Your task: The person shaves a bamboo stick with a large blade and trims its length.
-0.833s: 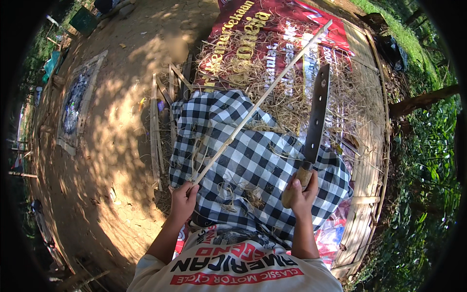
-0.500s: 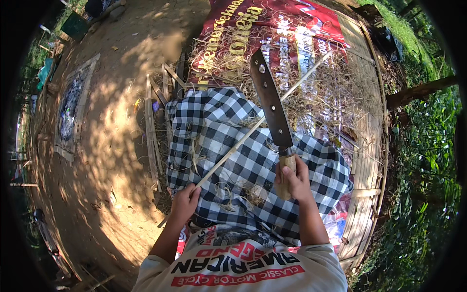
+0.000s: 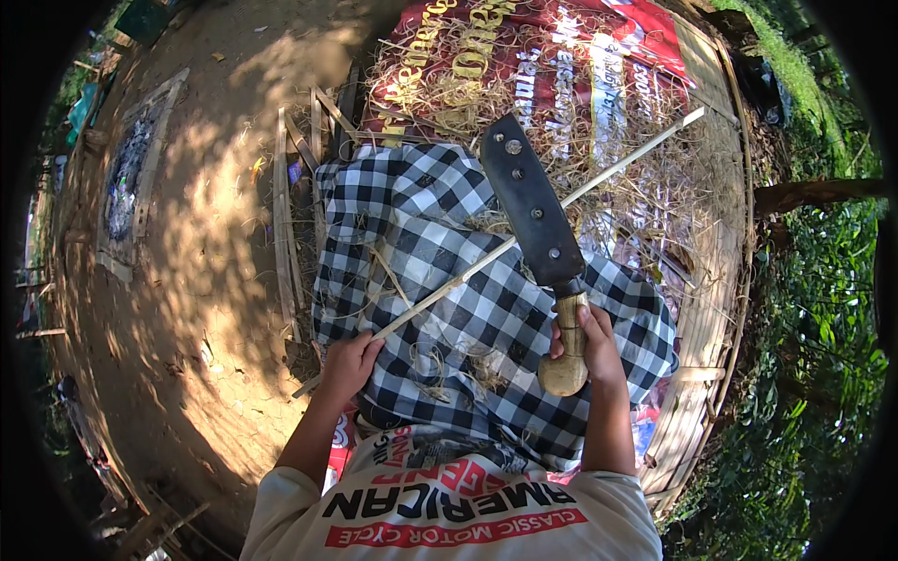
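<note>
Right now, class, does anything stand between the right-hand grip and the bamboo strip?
Yes, the broad-bladed knife in the right-hand grip: its blade crosses in front of the bamboo strip, hiding a short stretch. Nothing else visible does. Whether they touch is unclear.

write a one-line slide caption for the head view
Head view: the left hand grips a thin pale stick while the right hand holds a broad-bladed knife above checked cloth.

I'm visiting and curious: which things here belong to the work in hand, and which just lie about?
In use:
- knife in right hand
- pale strip in left hand
- perhaps checked cloth

Apparently lying about:
- loose shavings
- wooden slats
- red banner
</note>
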`<state>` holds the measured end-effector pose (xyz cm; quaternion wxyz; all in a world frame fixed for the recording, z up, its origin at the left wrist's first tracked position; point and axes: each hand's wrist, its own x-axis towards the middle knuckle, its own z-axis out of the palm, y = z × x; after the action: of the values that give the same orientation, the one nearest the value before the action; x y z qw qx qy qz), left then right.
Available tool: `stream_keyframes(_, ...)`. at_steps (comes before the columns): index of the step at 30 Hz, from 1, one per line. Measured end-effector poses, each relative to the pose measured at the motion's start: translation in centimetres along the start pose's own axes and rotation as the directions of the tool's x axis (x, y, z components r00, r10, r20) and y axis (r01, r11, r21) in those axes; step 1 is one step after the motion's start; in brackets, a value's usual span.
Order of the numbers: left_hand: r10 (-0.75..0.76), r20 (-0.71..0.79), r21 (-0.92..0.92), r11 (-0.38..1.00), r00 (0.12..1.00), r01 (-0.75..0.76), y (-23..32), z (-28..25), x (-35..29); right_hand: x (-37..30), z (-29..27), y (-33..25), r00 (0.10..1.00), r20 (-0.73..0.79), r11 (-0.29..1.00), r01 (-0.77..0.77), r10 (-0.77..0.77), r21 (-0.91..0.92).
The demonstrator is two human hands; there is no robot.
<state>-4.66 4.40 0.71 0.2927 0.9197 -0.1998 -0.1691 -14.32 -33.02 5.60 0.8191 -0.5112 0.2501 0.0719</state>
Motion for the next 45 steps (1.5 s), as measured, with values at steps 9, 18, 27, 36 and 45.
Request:
stream_keyframes(9,0.032,0.043,0.051,0.998,0.999,-0.034,-0.7,-0.4,0.5,-1.4,-0.5,0.2,0.998,0.006,0.998,-0.059,0.059,0.002)
stream_keyframes(18,-0.002,0.114,-0.009,1.0,0.993,0.003,-1.0,-0.4,0.6,-1.9,-0.6,1.3,0.995,-0.091,0.999,-0.031,0.035,0.045)
stream_keyframes(27,-0.034,0.149,-0.052,0.998,0.988,0.043,-0.6,-0.5,1.1,-2.6,-1.1,0.2,0.995,-0.101,0.996,-0.018,0.027,0.087)
stream_keyframes(36,-0.03,0.138,-0.066,0.997,0.99,0.04,0.0,-0.7,1.2,-2.8,-1.8,0.9,0.992,-0.125,0.983,0.038,-0.015,0.177)
stream_keyframes(45,-0.02,0.135,-0.107,0.994,0.991,0.035,-0.8,-0.4,1.0,-3.2,-0.7,1.1,0.999,-0.041,0.999,-0.035,0.035,-0.003)
